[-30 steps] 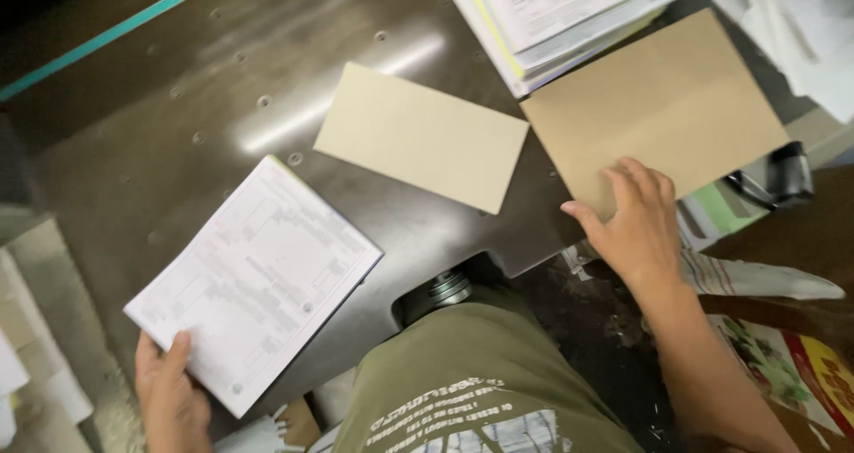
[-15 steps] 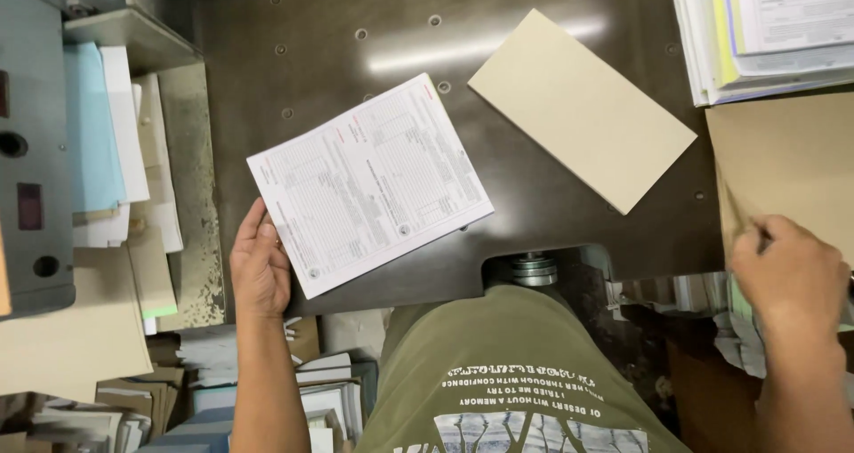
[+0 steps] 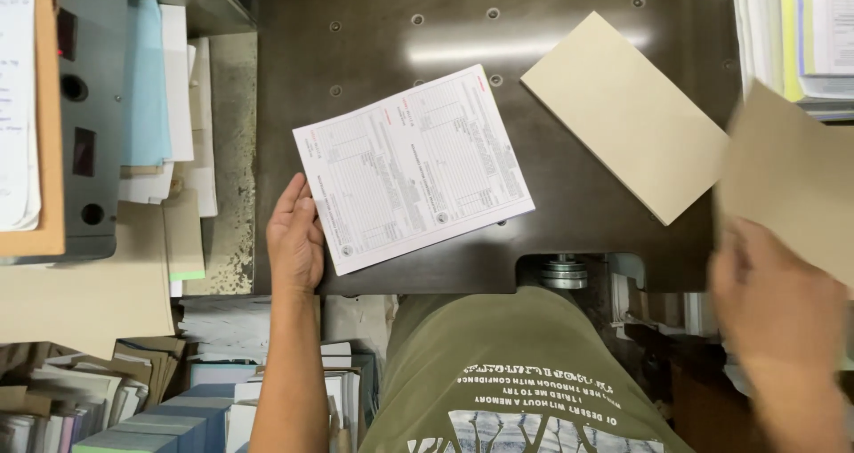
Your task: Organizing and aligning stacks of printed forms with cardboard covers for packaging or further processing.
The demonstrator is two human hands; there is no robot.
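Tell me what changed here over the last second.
The left hand slid the stack of printed forms from the table's near-left edge up toward the middle. The right hand, earlier flat on the brown card sheet, has lifted it off the table. The tan board stayed where it lay.

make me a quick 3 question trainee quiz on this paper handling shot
1. Which hand rests at the edge of the white printed form?
2. True or false: the tan card lies flat on the dark metal table.
3. What does the blurred hand grip? A) brown board sheet B) scissors C) blue book

Key: 1. left; 2. true; 3. A
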